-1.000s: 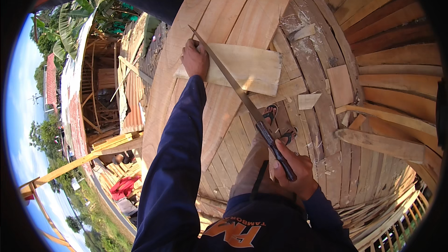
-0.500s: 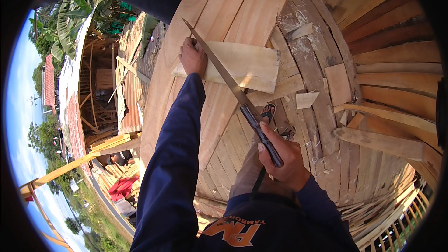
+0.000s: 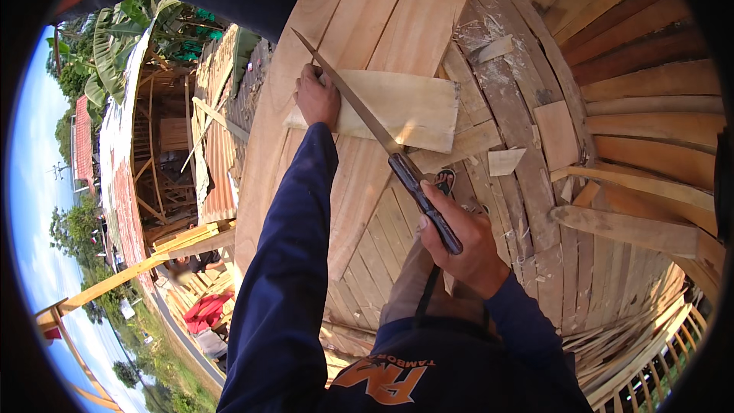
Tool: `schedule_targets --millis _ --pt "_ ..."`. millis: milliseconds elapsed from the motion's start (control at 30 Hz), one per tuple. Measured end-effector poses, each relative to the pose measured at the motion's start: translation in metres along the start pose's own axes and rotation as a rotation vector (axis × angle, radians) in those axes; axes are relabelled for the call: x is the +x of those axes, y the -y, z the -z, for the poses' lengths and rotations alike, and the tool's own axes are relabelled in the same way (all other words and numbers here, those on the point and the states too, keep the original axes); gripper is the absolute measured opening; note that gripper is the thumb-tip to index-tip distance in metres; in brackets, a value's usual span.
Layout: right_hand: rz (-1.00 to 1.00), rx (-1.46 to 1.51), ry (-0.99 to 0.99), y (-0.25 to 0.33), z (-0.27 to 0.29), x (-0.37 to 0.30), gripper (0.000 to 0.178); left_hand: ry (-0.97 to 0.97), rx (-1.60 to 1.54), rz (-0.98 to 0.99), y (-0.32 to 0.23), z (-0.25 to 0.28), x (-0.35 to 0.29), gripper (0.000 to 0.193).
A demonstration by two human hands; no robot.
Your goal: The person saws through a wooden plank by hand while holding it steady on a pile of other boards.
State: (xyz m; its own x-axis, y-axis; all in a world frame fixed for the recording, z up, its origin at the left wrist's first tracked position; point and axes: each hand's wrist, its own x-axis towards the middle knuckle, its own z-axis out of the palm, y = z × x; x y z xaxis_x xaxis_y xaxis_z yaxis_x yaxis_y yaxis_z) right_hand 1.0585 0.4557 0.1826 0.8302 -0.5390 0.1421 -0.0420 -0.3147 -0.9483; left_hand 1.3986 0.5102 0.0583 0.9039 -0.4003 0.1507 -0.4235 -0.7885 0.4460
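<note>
A short pale board (image 3: 397, 103) lies across wider reddish-brown planks (image 3: 352, 176) in front of me. My left hand (image 3: 316, 96) is at its left end, fingers curled over the far edge and pressing it. In my right hand (image 3: 468, 241) is a machete (image 3: 355, 103) with a long, tapering blade, gripped by its dark handle. The blade runs diagonally across the board, its tip beyond my left hand's fingers. Whether its edge touches the wood I cannot tell.
Offcuts (image 3: 505, 161) and shavings lie on the plank floor (image 3: 527, 206) to the right. Curved hull-like planking (image 3: 650, 115) rises there. A person's dark-clothed leg (image 3: 237, 0) is at the top left. My sandaled foot (image 3: 445, 178) is below the board.
My right hand and the machete have shifted slightly away from me and to the left, so the tip reaches farther past the board. My left hand stays on the board.
</note>
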Motion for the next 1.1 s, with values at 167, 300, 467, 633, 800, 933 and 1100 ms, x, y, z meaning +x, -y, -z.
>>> schedule_targets --millis 167,300,467,633,800,933,1100 --pt "-0.040 -0.087 0.040 0.012 0.027 -0.035 0.046 0.001 0.015 0.001 0.001 0.005 -0.002 0.022" --pt "-0.110 0.003 0.033 0.011 0.013 -0.008 0.047 -0.019 0.017 -0.017 0.002 0.005 -0.001 0.023" --pt "-0.010 -0.022 0.013 -0.008 -0.008 0.020 0.049 -0.020 0.029 -0.034 -0.001 0.002 0.000 0.023" --pt "-0.012 -0.079 0.001 0.000 0.015 -0.025 0.049 0.010 -0.004 0.028 -0.006 0.008 -0.006 0.023" --pt "-0.097 0.005 0.007 0.000 0.002 -0.001 0.048 0.010 0.020 0.031 -0.002 0.007 -0.004 0.024" --pt "0.005 -0.026 -0.024 -0.008 -0.010 0.017 0.047 0.000 0.006 -0.011 -0.003 0.003 -0.002 0.025" --pt "0.002 -0.084 -0.013 0.003 0.016 -0.028 0.047 0.000 0.009 -0.008 0.001 0.002 -0.001 0.025"
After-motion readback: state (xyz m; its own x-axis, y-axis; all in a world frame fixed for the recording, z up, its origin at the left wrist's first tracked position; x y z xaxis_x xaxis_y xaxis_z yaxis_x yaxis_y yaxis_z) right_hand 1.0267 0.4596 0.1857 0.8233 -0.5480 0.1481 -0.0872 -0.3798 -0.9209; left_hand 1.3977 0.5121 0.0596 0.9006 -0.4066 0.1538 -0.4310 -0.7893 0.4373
